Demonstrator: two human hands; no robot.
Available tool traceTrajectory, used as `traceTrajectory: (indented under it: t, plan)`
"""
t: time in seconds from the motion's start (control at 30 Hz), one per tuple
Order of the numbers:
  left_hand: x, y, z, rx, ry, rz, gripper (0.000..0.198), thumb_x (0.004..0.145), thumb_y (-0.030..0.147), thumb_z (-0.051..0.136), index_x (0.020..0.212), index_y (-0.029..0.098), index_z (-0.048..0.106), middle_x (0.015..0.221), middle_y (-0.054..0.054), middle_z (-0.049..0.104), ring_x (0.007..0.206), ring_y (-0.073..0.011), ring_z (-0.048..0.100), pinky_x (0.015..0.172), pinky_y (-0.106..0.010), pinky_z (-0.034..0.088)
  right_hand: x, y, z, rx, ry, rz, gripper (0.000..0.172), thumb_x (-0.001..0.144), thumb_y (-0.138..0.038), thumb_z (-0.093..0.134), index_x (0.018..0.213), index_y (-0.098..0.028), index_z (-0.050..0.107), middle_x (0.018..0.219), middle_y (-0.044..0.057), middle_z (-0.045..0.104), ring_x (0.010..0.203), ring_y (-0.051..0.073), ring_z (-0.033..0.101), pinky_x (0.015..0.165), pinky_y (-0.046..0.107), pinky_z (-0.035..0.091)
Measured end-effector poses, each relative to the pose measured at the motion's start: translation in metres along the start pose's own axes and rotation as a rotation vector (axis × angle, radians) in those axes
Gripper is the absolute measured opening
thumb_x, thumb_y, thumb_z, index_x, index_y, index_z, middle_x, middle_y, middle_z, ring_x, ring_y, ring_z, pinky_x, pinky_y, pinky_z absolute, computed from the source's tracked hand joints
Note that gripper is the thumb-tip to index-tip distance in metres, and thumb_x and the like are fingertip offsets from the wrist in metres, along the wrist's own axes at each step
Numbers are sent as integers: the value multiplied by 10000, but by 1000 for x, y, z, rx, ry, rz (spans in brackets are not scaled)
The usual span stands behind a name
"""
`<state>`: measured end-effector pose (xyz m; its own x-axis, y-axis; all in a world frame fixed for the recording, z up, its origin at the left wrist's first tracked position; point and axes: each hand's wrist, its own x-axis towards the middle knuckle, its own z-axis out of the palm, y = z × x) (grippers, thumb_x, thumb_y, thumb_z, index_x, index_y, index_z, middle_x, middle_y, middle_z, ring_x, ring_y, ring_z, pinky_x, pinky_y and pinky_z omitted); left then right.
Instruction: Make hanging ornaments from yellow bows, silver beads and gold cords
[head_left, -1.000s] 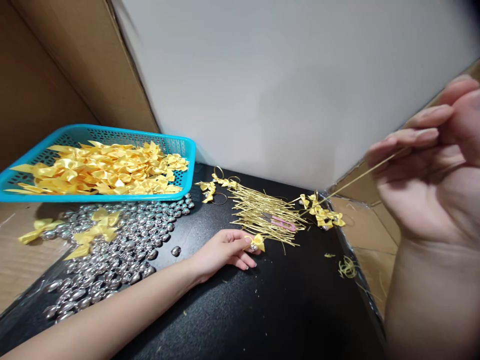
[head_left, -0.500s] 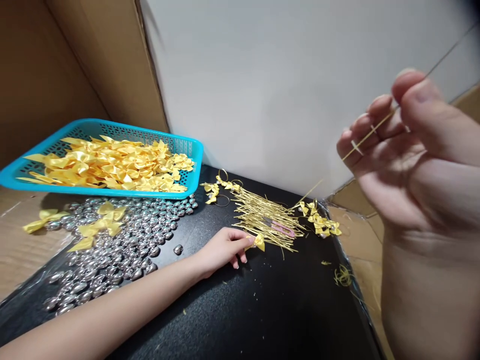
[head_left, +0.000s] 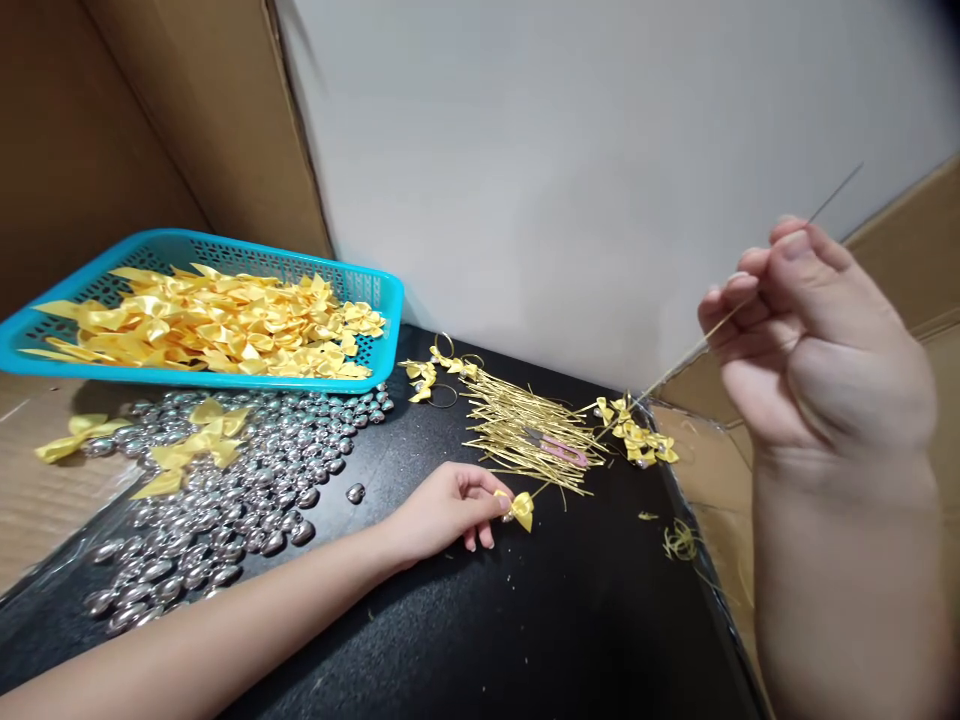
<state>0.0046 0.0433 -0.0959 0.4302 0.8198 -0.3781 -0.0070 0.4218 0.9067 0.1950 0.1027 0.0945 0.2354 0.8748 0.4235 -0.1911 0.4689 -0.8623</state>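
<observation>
My left hand (head_left: 465, 510) rests low over the black table, thumb and fingertips closed on a small yellow ribbon bow (head_left: 521, 510). A silvery bead seems to sit at the bow's middle, partly covered by my thumb. My right hand (head_left: 810, 330) is raised at the right, palm showing, and pinches a thin dark needle (head_left: 836, 192) that points up and right. From those fingers a gold thread (head_left: 679, 368) slants down left toward the bow; part of it merges with the background. Just behind my left hand lies a bundle of cut gold cords (head_left: 517, 415) with pink-handled thread snips (head_left: 562, 450) on top.
A blue basket (head_left: 394, 310) of yellow bows (head_left: 225, 320) stands at the back left. Silver heart-shaped beads (head_left: 255, 490) spread before it, with loose bows (head_left: 199, 440) on them. Finished-looking bow clusters (head_left: 637, 435) flank the cords. Thread scraps (head_left: 681, 540) lie near the right edge.
My right hand has moved down and away from the camera, still pinching the needle; less needle sticks out in view. My left hand has barely shifted and keeps the bow.
</observation>
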Motion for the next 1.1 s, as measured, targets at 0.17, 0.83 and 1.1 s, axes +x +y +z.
traceTrajectory:
  t: [0.17, 0.83, 1.1]
  plan:
    - [-3, 2, 4, 90, -66, -30, 254, 765, 379, 679, 799, 127, 689, 486, 34, 579, 434, -85, 492, 441, -200, 357, 6, 2, -12, -16, 52, -1, 364, 926, -29, 522, 688, -219, 722, 615, -91, 673, 522, -7, 628, 597, 145, 558]
    - [-1, -2, 8, 112, -205, -5, 309, 786, 375, 662, 983, 140, 615, 832, -8, 650, 487, -61, 542, 398, -172, 420, -5, -14, 22, 22, 15, 111, 326, 988, -136, 481, 711, -196, 643, 592, -101, 634, 509, -14, 605, 596, 140, 525]
    - [6, -12, 13, 118, -9, 107, 523, 717, 331, 739, 1159, 150, 525, 900, -24, 616, 563, -91, 530, 426, -210, 473, -9, -16, 25, 52, -79, 90, 267, 959, -119, 529, 752, -207, 673, 652, -95, 657, 567, -10, 637, 634, 137, 557]
